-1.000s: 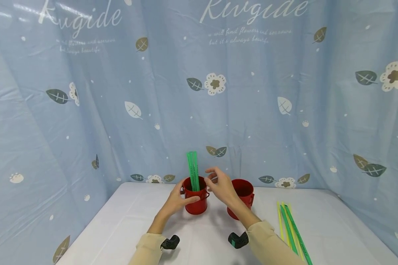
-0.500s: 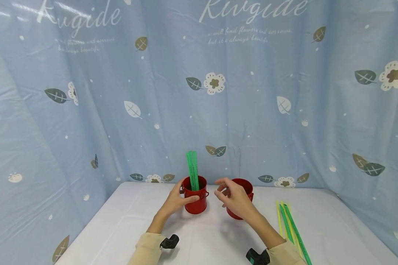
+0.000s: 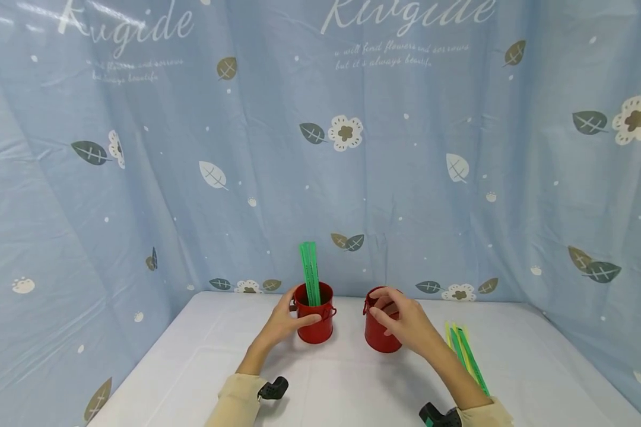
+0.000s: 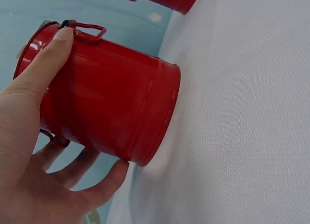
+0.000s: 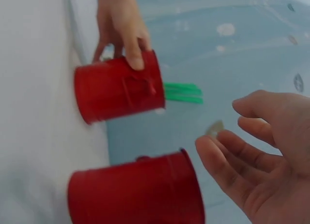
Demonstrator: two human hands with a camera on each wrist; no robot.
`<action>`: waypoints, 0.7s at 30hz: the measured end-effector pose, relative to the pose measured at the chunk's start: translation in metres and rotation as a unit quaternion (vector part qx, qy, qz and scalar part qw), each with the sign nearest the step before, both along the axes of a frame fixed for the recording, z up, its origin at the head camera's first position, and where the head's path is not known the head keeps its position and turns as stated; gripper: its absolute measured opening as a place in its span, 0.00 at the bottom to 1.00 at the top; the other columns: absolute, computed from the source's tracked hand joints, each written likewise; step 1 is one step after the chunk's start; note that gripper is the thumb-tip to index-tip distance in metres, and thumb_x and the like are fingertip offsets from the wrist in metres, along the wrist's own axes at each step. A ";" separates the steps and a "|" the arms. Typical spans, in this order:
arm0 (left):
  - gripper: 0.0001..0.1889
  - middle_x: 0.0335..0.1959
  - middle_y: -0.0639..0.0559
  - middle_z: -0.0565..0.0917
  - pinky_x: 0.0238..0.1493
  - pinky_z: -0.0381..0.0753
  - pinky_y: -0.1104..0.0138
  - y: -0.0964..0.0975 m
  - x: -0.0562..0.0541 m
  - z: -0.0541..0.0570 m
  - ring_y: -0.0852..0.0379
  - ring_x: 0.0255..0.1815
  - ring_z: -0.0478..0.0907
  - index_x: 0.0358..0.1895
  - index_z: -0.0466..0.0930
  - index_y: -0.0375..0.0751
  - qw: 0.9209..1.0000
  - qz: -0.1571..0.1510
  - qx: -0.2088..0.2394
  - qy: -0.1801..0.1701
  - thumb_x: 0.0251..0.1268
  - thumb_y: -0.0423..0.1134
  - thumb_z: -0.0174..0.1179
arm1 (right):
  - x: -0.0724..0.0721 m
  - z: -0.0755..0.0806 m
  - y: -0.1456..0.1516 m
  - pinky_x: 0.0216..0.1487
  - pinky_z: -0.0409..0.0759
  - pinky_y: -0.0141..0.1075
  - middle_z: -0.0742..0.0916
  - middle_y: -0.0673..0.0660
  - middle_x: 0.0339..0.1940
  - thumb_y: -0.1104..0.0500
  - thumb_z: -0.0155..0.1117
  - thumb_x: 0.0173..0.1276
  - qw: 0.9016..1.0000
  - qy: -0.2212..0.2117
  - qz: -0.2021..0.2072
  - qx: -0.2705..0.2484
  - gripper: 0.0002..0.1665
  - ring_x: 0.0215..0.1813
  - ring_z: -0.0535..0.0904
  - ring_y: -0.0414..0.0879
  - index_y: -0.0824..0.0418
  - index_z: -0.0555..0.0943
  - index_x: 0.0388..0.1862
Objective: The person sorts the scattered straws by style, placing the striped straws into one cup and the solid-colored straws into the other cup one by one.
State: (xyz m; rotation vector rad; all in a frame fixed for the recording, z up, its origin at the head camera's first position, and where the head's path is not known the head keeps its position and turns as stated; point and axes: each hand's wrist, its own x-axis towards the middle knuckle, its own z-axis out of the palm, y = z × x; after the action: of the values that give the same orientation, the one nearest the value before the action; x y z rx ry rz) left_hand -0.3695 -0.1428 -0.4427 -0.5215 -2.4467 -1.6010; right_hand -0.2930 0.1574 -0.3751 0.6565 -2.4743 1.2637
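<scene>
My left hand (image 3: 282,323) grips the left red bucket (image 3: 315,331) from its side, thumb across the front near a handle lug and fingers round the far side in the left wrist view. Several green strips (image 3: 312,274) stand upright in that bucket, leaning slightly left. A second red bucket (image 3: 378,337) stands to the right; in the right wrist view its wall (image 5: 135,195) is nearest the camera. My right hand (image 3: 410,325) hovers over its rim with loosely bent fingers, holding nothing. The right wrist view shows that hand apart from the bucket. Its inside is mostly hidden.
Yellow and green strips (image 3: 463,353) lie on the white-covered table (image 3: 534,367) at the right, partly hidden by my right forearm. A blue patterned curtain (image 3: 278,178) hangs behind the table and along both sides.
My right hand has moved right, from beside the left bucket's rim to above the right bucket. My left hand has kept its grip, and the green strips remain in the bucket.
</scene>
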 end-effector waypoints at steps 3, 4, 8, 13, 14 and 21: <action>0.43 0.67 0.47 0.71 0.61 0.76 0.46 -0.002 -0.006 -0.007 0.46 0.66 0.68 0.73 0.61 0.49 1.000 0.001 -0.002 -0.004 0.54 0.45 0.73 | 0.000 0.003 0.011 0.29 0.86 0.36 0.84 0.55 0.42 0.59 0.67 0.67 1.000 -0.004 0.001 0.001 0.20 0.39 0.84 0.49 0.57 0.76 0.57; 0.43 0.67 0.48 0.71 0.61 0.76 0.47 -0.002 -0.008 -0.008 0.46 0.66 0.68 0.73 0.61 0.50 1.000 0.001 -0.003 -0.005 0.54 0.46 0.73 | 0.000 0.005 0.015 0.29 0.86 0.36 0.84 0.56 0.43 0.58 0.67 0.68 1.000 -0.003 0.001 0.004 0.20 0.39 0.84 0.49 0.57 0.76 0.57; 0.44 0.67 0.50 0.71 0.60 0.77 0.49 -0.003 -0.009 -0.009 0.47 0.66 0.68 0.73 0.61 0.53 1.000 0.002 -0.007 -0.009 0.53 0.49 0.74 | -0.002 0.009 0.031 0.28 0.85 0.35 0.84 0.58 0.43 0.58 0.66 0.68 1.000 0.005 -0.009 0.022 0.20 0.40 0.84 0.48 0.59 0.76 0.58; 0.46 0.67 0.49 0.71 0.61 0.76 0.47 -0.004 -0.009 -0.009 0.47 0.64 0.70 0.74 0.60 0.51 1.000 0.004 -0.012 -0.008 0.51 0.51 0.74 | -0.006 0.012 0.053 0.27 0.83 0.29 0.84 0.58 0.44 0.58 0.65 0.69 0.997 -0.002 -0.044 0.062 0.20 0.40 0.84 0.47 0.57 0.75 0.59; 0.46 0.67 0.49 0.72 0.61 0.75 0.46 -0.004 -0.009 -0.009 0.47 0.63 0.70 0.74 0.60 0.51 1.000 0.006 -0.013 -0.007 0.51 0.51 0.74 | -0.006 0.013 0.056 0.27 0.83 0.29 0.84 0.59 0.44 0.58 0.65 0.69 0.997 -0.004 -0.049 0.067 0.20 0.40 0.84 0.48 0.57 0.75 0.58; 0.45 0.66 0.50 0.72 0.63 0.74 0.47 -0.005 -0.009 -0.009 0.49 0.65 0.69 0.73 0.61 0.52 1.000 0.010 -0.012 -0.005 0.51 0.50 0.75 | -0.012 0.011 0.078 0.28 0.82 0.30 0.84 0.57 0.43 0.53 0.64 0.69 0.992 -0.043 -0.062 0.103 0.23 0.36 0.82 0.44 0.57 0.74 0.60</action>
State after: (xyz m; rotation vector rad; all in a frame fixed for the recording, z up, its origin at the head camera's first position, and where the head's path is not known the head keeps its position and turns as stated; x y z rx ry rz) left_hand -0.3785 -0.1478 -0.4517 -0.4916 -2.4734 -1.5726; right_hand -0.3048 0.2351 -0.3640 0.4944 -2.6944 1.0206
